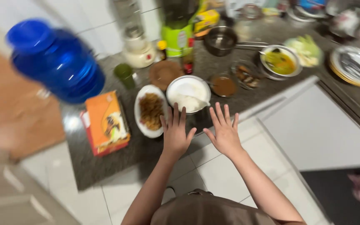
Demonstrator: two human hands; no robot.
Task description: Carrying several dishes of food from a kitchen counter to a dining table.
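Bowl of white rice (187,95) sits untouched on the dark surface (105,162) beside a plate of fried food (150,111), while left hand (176,133) and right hand (224,133) hover nearby, fingers spread, holding nothing.

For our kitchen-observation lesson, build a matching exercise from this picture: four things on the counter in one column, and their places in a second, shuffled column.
Things
1. blue jug
2. orange box
3. rice bowl
4. oval plate

Places
A. just ahead of the fingertips of both hands
B. between the box and the rice bowl
C. far left end of the counter, behind the box
D. near the counter's front edge, left of the plate

Pairs: 1-C, 2-D, 3-A, 4-B

The left hand and right hand are open, fingers spread, holding nothing.
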